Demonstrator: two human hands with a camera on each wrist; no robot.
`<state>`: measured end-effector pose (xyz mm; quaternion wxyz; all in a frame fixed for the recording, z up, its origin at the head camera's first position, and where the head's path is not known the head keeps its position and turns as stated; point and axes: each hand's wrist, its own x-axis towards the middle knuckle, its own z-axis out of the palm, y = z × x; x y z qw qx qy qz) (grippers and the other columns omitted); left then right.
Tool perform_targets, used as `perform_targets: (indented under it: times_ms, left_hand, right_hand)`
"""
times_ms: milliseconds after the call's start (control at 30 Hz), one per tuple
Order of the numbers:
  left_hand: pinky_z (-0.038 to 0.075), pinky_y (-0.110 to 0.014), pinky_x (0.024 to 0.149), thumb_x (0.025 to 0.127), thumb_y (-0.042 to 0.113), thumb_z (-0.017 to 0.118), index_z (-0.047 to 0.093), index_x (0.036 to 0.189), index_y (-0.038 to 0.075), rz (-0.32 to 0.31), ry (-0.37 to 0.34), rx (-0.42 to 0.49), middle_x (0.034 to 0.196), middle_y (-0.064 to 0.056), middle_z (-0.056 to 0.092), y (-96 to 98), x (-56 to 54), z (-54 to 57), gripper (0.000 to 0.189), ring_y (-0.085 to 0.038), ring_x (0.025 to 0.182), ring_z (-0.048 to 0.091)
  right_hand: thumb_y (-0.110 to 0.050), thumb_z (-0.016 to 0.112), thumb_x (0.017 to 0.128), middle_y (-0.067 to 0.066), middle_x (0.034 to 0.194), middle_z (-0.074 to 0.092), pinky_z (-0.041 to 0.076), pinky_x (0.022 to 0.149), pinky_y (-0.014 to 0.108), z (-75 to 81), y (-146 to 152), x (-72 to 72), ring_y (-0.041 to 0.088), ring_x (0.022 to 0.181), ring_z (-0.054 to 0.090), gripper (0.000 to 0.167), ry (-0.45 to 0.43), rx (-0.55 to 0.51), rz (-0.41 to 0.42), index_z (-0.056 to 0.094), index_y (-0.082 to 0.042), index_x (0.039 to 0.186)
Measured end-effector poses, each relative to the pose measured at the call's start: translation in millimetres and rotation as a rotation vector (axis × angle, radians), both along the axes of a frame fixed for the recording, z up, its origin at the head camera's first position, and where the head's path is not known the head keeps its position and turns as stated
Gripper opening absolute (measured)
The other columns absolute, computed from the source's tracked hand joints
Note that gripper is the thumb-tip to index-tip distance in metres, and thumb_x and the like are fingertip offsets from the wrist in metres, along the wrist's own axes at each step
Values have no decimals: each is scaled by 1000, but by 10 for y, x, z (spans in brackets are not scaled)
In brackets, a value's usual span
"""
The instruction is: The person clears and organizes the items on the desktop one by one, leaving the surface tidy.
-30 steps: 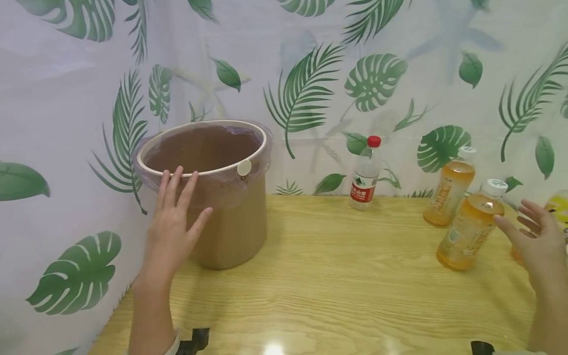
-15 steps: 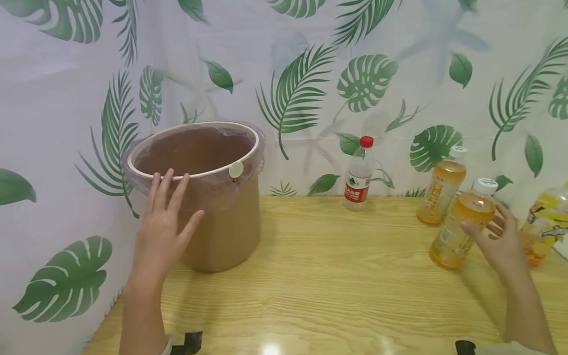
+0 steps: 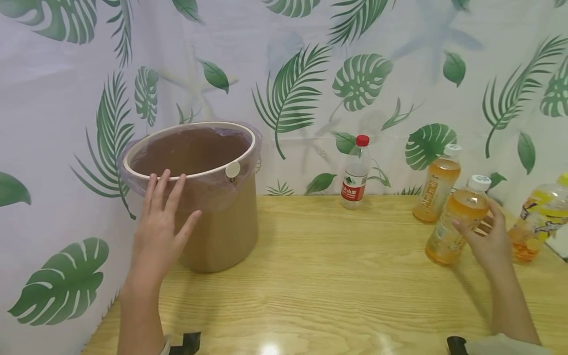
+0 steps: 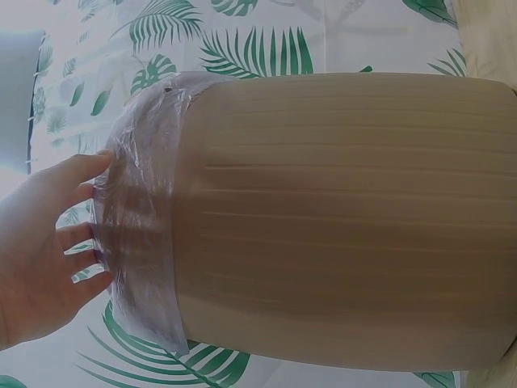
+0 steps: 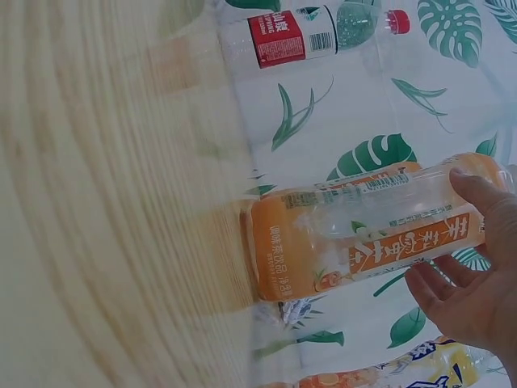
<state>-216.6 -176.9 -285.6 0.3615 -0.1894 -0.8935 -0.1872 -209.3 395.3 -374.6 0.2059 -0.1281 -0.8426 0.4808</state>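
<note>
On the left stands a brown trash bin [image 3: 222, 236] with a pale rim and a thin clear purple liner folded over it. My left hand [image 3: 156, 231] has its fingers spread, fingertips right at the bin's near rim. In the left wrist view they meet the liner [image 4: 141, 218]. At the right, my right hand [image 3: 491, 244] has its thumb and fingers around the upper part of an orange drink bottle [image 3: 454, 229] with a white cap. The right wrist view shows that bottle [image 5: 323, 242] upright with its base at the table; the fingers are partly hidden behind it in the head view.
A second orange drink bottle [image 3: 437, 190] stands just behind the first. A yellow-labelled bottle [image 3: 539, 219] stands to the right of my hand. Farther back is a clear water bottle [image 3: 355, 177] with a red cap. A leaf-print sheet [image 3: 284, 29] backs the wooden table [image 3: 333, 276].
My right hand has moved left from beside the orange drink bottle, and its thumb and fingers now surround it. The left hand stays at the bin's rim; the head view has shifted slightly right.
</note>
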Motion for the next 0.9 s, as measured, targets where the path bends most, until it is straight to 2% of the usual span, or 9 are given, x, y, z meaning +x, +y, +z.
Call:
perform_targets:
  times_ms: [300,567,633,733,800,900]
  left_hand:
    - [21,-50,104,86,20,66,26,146,14,0,-7,0,150,-11,15,-3,6,0,72,-25,138,2]
    - [26,-54,101,87,22,65,26,146,15,8,-22,5,151,-10,14,-2,4,14,71,-24,138,1]
    - [24,-53,102,87,22,65,26,146,14,7,-19,2,150,-11,15,-6,0,13,71,-25,138,2]
    - [21,-51,104,86,21,65,27,145,13,7,-14,-2,150,-12,15,-10,-2,7,71,-26,138,2]
    - [20,-50,105,86,21,66,27,145,13,5,-10,-5,150,-13,16,-11,-2,5,71,-26,137,3]
    - [21,-51,104,86,20,66,28,145,12,3,-7,-7,149,-13,16,-5,-3,10,71,-27,137,4]
  right_hand:
    - [-40,57,88,28,145,14,31,91,64,25,-30,-18,48,127,22,82,-10,-5,-20,0,-33,147]
    - [-37,57,89,25,146,15,34,93,57,125,-80,-4,44,127,24,80,12,6,6,3,-32,147]
    - [-35,57,90,25,146,15,35,94,53,165,-107,9,42,127,25,79,24,13,19,3,-31,147]
    - [-33,57,91,24,145,18,41,89,38,224,-156,34,37,125,28,77,44,30,38,5,-31,147]
    - [-31,57,91,24,144,20,42,82,23,259,-195,51,33,122,31,76,60,38,50,7,-30,147]
    - [-31,58,90,24,144,20,39,70,12,312,-257,71,30,121,33,77,62,38,74,6,-30,147]
